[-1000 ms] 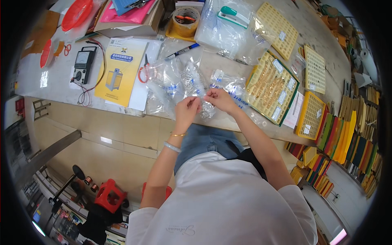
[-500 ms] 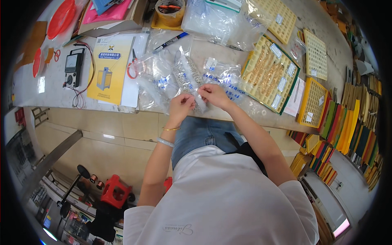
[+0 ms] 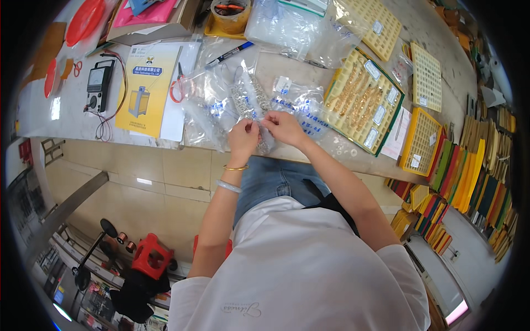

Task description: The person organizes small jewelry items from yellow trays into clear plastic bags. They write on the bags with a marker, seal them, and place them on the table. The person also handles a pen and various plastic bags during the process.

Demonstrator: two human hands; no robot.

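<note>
A long bundle of thin silvery chains (image 3: 251, 98), with clear film about it, lies at the table's front edge. Across its near end my left hand (image 3: 244, 139) and my right hand (image 3: 284, 128) meet almost fingertip to fingertip. Both are closed in a pinch; what is between the fingers is too small to make out. Left of the bundle is a crinkled clear plastic bag (image 3: 205, 105) with white contents and blue handwriting. A flat clear bag (image 3: 301, 103), also marked in blue, lies just right of my hands.
A green-edged tray (image 3: 361, 99) of gold-coloured chains lies to the right, near a yellow grid tray (image 3: 420, 140). Red-handled scissors (image 3: 178, 88), a blue marker (image 3: 231, 53), a yellow booklet (image 3: 146, 91) and a black meter (image 3: 99, 85) are on the left. Clear bags (image 3: 284, 27) fill the back.
My two hands have come slightly closer together and a little lower on the bundle, still pinching. My left wrist has turned a little. The view has shifted slightly.
</note>
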